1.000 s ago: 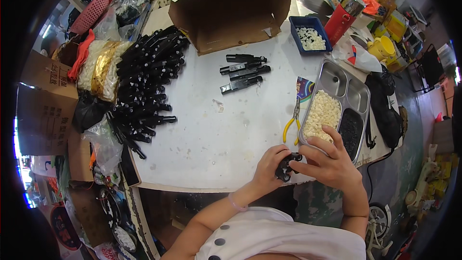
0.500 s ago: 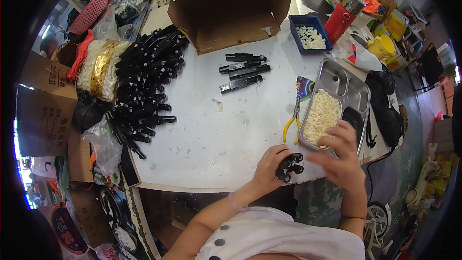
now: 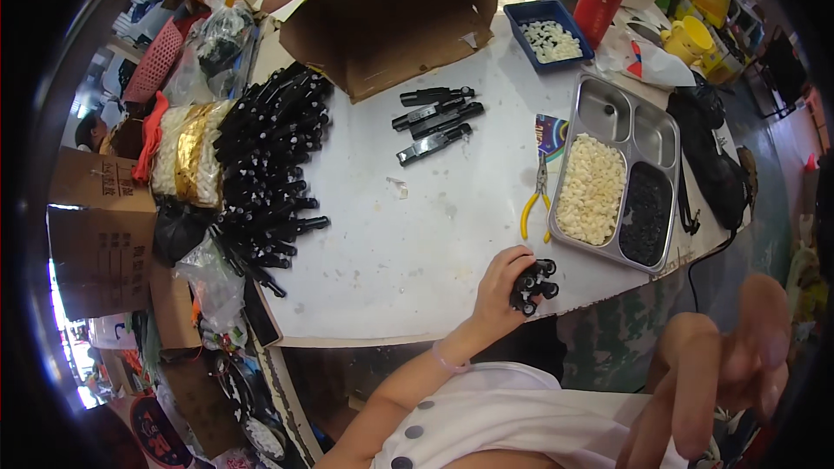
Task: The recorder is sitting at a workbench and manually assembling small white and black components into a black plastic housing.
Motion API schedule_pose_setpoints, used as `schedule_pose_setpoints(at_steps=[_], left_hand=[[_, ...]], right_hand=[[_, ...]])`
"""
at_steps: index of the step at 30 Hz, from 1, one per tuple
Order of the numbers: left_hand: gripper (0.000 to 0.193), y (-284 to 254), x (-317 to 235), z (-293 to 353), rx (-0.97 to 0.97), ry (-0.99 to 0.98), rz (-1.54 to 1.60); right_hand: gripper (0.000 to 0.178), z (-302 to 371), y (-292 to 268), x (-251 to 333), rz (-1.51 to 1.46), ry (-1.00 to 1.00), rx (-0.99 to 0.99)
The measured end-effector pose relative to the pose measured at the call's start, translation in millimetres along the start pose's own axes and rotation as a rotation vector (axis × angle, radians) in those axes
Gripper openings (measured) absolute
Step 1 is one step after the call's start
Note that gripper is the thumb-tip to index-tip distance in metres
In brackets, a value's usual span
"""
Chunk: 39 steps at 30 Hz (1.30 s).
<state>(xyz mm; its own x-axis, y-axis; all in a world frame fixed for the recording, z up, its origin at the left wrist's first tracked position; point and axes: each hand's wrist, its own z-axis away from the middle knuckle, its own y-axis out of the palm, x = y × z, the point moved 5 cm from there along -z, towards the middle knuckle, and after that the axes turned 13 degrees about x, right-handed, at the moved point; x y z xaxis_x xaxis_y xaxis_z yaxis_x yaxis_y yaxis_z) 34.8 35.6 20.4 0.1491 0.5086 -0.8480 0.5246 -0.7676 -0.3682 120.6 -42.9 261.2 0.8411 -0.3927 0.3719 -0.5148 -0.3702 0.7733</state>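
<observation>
My left hand (image 3: 504,293) is closed around a small bundle of short black cylindrical parts (image 3: 532,287), their ends pointing right, at the table's front edge. Raised close to the camera at the lower right, my right hand (image 3: 717,365) is blurred; its fingers look bent but apart, and nothing shows in them. Left of it and farther off lies a steel compartment tray (image 3: 611,155). One compartment is filled with cream-coloured small pieces (image 3: 591,191), another with small black pieces (image 3: 645,217). Yellow-handled pliers (image 3: 536,204) lie beside the tray.
A large heap of black parts (image 3: 274,156) covers the table's left side. Several similar parts (image 3: 437,122) lie mid-table before an open cardboard box (image 3: 391,26). A blue bin (image 3: 549,35) of white pieces and a red flask (image 3: 601,4) stand back right. Cartons (image 3: 100,234) crowd the left.
My right hand has left the tray, moving down and right, up close to the camera. My left hand keeps the black parts. The whole view has shifted a little.
</observation>
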Motion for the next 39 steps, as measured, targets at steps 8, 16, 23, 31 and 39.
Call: schedule_pose_setpoints(at_steps=[8,16,23,31,39], left_hand=[[0.063,-2,0,2,-0.026,-0.032,0.084],[0.066,-3,1,2,-0.001,-0.012,0.000],[0.064,2,-1,-2,-0.006,-0.002,0.030],[0.063,0,-5,-5,-0.008,0.041,0.004],[0.062,-8,-2,1,-0.008,0.009,-0.033]], right_hand=[[0.037,-12,13,-16,-0.221,-0.237,0.054],[0.031,-9,26,-12,-0.349,-0.229,-0.026],[0.030,-3,32,-7,-0.266,-0.250,-0.114],[0.017,46,-18,73,0.193,-0.188,0.306],[0.014,89,-168,74,2.490,0.586,-0.267]])
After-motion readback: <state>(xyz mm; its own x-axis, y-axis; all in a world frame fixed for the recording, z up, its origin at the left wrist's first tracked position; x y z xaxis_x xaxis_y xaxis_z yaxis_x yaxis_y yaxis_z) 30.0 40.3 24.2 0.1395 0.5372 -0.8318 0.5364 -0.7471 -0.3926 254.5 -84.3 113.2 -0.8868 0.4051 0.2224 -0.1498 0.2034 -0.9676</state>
